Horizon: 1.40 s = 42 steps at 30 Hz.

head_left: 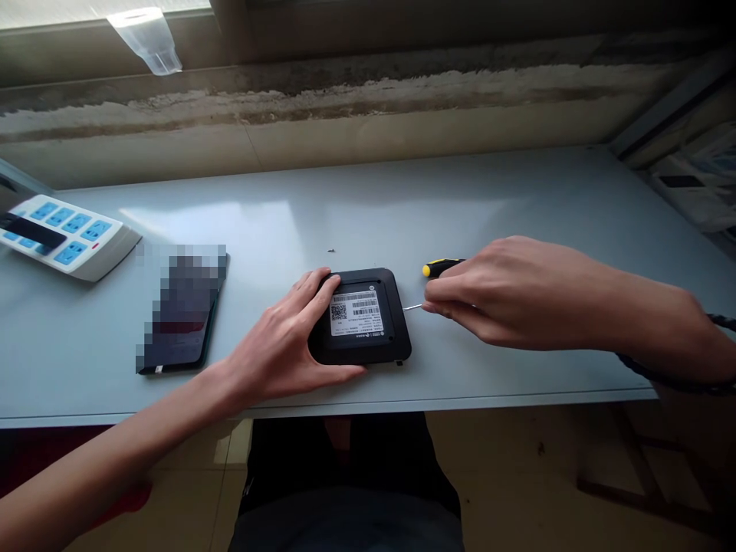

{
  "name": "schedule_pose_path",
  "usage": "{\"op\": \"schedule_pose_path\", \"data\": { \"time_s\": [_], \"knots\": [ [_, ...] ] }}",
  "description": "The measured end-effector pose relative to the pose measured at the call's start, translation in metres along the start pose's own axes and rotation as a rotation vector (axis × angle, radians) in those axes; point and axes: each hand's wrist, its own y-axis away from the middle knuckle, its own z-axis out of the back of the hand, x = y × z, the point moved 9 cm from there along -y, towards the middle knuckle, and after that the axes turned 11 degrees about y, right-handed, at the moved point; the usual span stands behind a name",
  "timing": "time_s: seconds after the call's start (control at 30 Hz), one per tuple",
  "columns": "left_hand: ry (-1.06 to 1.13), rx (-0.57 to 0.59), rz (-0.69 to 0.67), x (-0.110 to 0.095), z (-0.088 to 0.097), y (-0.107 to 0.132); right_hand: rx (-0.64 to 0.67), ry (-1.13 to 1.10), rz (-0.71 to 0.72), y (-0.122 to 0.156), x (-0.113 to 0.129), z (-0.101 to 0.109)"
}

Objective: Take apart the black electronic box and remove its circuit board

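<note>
A flat black box with rounded corners and a smooth, dull plastic-looking shell lies on the pale, faintly glossy worktop, its printed white label facing up. The left hand is spread around its left side, fingers at the far corner, thumb along the near edge. The right hand pinches a thin metal rod pointing at the box's right edge; whether they touch cannot be told. A black-and-yellow handle juts out beyond those fingers. A tiny screw lies past the box. The worktop's front edge runs close below the box; room to move is wider toward the wall, while a slim phone bounds the left.
</note>
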Motion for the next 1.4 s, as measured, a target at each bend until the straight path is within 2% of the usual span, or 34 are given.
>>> {"op": "schedule_pose_path", "data": {
  "time_s": [0.27,0.4,0.57,0.73,0.93,1.1,1.23,1.4],
  "knots": [
    [0.0,-0.013,-0.018,-0.002,0.001,-0.001,0.036,0.182,0.065,-0.007,0.005,0.007],
    [-0.005,-0.023,-0.025,-0.002,0.001,-0.001,0.043,0.207,0.047,-0.008,0.006,0.008],
    [-0.008,-0.026,-0.042,-0.004,0.002,-0.001,0.037,0.051,-0.035,-0.001,0.002,0.001],
    [-0.021,-0.028,-0.039,-0.003,0.001,-0.001,0.102,-0.205,-0.132,0.006,-0.01,-0.023],
    [-0.006,-0.039,-0.019,0.001,0.002,0.0,-0.032,-0.462,-0.182,0.009,-0.016,-0.037],
    [0.024,-0.02,0.02,0.001,0.003,0.0,-0.083,-0.501,-0.21,0.011,-0.016,-0.035],
    [0.049,-0.007,0.044,0.001,0.003,-0.001,-0.049,-0.513,-0.213,0.009,-0.015,-0.034],
    [0.064,-0.01,0.054,0.001,0.003,0.0,-0.034,-0.38,-0.179,0.009,-0.012,-0.031]
  ]
}}
